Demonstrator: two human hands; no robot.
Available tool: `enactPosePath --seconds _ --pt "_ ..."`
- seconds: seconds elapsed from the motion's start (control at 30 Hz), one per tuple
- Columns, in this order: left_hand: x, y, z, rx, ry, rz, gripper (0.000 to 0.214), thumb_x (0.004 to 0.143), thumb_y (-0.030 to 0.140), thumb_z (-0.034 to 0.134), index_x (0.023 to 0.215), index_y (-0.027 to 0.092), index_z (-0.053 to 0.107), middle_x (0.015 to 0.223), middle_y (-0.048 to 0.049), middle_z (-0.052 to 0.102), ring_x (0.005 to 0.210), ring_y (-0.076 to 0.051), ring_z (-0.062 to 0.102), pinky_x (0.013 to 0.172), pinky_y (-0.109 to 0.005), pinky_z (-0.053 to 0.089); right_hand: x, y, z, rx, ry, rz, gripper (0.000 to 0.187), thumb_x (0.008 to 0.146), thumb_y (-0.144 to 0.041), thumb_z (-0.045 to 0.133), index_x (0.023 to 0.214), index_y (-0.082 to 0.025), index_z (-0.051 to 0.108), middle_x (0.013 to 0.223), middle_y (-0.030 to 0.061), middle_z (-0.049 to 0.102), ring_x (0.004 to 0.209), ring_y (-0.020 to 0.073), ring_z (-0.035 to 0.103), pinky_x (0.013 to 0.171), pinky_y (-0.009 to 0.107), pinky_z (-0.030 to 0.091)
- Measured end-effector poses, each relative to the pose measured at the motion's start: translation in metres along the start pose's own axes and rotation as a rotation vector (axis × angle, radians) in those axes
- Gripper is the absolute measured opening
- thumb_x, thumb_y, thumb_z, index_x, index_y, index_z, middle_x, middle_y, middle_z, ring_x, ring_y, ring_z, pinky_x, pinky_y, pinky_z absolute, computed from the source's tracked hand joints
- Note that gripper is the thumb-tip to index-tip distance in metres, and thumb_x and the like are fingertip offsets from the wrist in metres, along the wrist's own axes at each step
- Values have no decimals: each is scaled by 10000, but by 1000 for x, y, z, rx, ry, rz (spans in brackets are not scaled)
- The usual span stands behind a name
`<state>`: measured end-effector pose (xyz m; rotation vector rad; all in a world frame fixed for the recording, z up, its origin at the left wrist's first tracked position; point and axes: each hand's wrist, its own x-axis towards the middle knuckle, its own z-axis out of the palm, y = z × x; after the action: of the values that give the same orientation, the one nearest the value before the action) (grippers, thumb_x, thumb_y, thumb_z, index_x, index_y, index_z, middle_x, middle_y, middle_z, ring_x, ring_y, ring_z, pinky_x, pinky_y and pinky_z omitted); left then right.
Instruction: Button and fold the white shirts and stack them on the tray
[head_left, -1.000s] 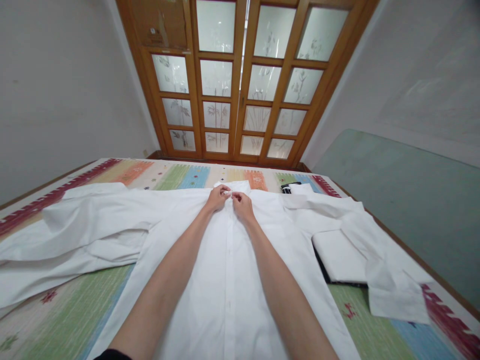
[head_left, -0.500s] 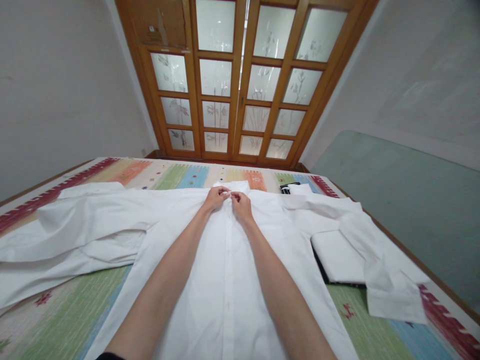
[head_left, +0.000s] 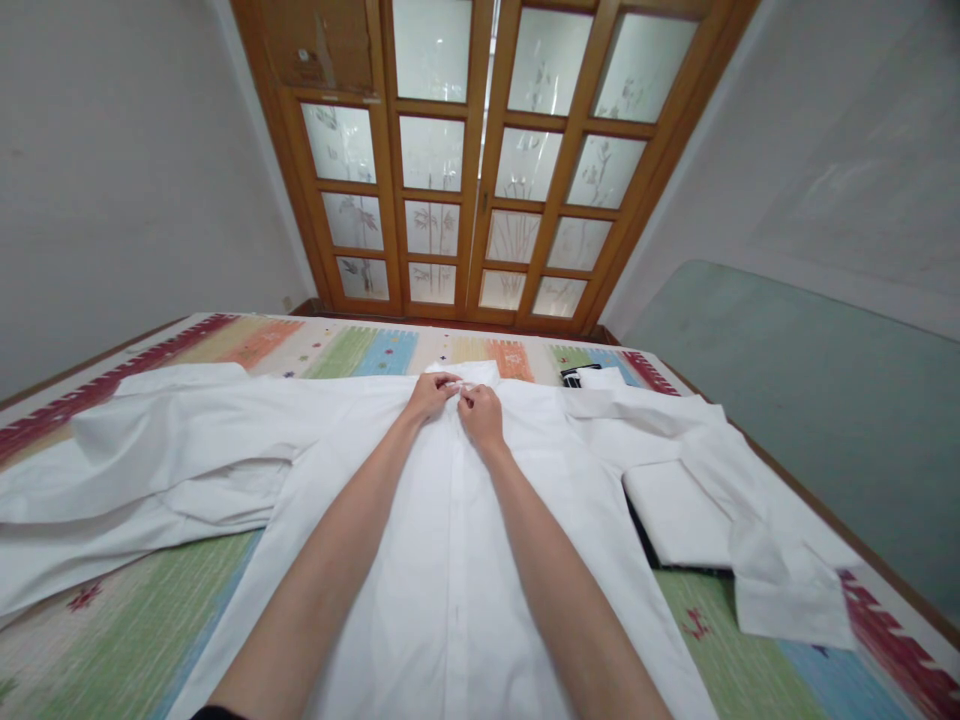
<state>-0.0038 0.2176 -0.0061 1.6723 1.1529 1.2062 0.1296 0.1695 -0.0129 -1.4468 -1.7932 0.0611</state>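
Note:
A white long-sleeved shirt [head_left: 405,590] lies front side up with its sleeves spread to both sides and its collar [head_left: 480,371] at the far end. My left hand [head_left: 433,396] pinches the front edge of the shirt just below the collar. Close beside it, my right hand [head_left: 481,412] has its fingers curled and pressed together on the same spot of the cloth. The fingertips hide whatever small part, such as a button, lies between them. Down the middle of the shirt runs the front placket [head_left: 456,580].
Under the shirt is a striped, colourful cover [head_left: 150,610]. A folded white cloth on something black [head_left: 679,515] lies partly beneath the right sleeve. A small black-and-white item [head_left: 581,376] is near the right shoulder. Beyond stand wooden glass-paned doors [head_left: 480,200]; a pale green panel [head_left: 810,400] leans at right.
My right hand has shifted very slightly and its fingers have curled in more at the collar. My left hand and the shirt stay nearly the same.

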Motion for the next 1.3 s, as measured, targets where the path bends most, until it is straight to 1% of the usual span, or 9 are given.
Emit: enactPosePath --seconds 0.1,0.23,0.43,0.67,0.8,0.97,1.1,1.2,1.3 --pt "0 1 0 51 2 6 208 697 188 655 866 114 750 768 -44 731 672 -157 609 715 -289 482 -3 -7 -3 -108 -29 -30 249 856 -145 506 894 -169 751 856 91 646 888 219 542 832 308 434" --pt "-2 4 2 134 6 30 190 715 160 633 864 122 746 759 -39 728 668 -159 609 714 -291 489 -5 -12 -6 -154 -58 -24 263 870 -147 500 927 -182 754 885 94 639 918 221 527 830 298 427" --pt "-6 9 11 260 7 89 181 713 73 583 799 146 724 815 -46 736 790 -184 647 826 -311 492 -5 -13 -8 -181 -94 34 258 864 -148 511 935 -195 755 938 98 644 958 228 514 842 307 425" --pt "-6 9 13 343 -2 119 179 749 75 549 811 151 699 878 -58 741 859 -201 663 869 -331 491 -5 -14 -10 -176 -84 71 239 850 -163 544 924 -209 766 915 99 644 948 242 499 855 324 416" --pt "-5 8 14 363 6 115 180 755 76 541 813 148 696 891 -65 740 869 -204 664 869 -334 490 -5 -14 -11 -201 -97 78 240 850 -175 543 925 -205 769 912 105 643 938 245 498 843 323 413" --pt "-3 6 13 358 5 96 155 755 103 559 806 140 700 870 -72 739 841 -206 661 832 -330 498 -5 -12 -9 -185 -59 101 246 852 -201 540 935 -205 772 885 108 656 917 246 508 824 317 402" --pt "-2 5 10 333 -5 83 158 761 124 564 825 139 707 854 -64 737 786 -187 649 793 -310 499 -1 -8 -8 -166 -43 154 238 864 -226 536 927 -190 763 830 98 670 839 227 523 766 298 380" --pt "-1 4 7 313 -21 75 150 753 145 579 819 137 713 823 -56 732 731 -174 631 752 -298 498 1 -3 -8 -130 -63 150 227 886 -264 540 868 -189 754 787 74 674 773 198 532 728 277 361" --pt "-1 4 6 294 -32 73 154 747 150 578 815 134 714 803 -49 727 707 -164 616 737 -289 493 3 1 -8 -89 -86 114 249 900 -285 539 798 -182 741 788 65 684 766 184 549 724 266 357"
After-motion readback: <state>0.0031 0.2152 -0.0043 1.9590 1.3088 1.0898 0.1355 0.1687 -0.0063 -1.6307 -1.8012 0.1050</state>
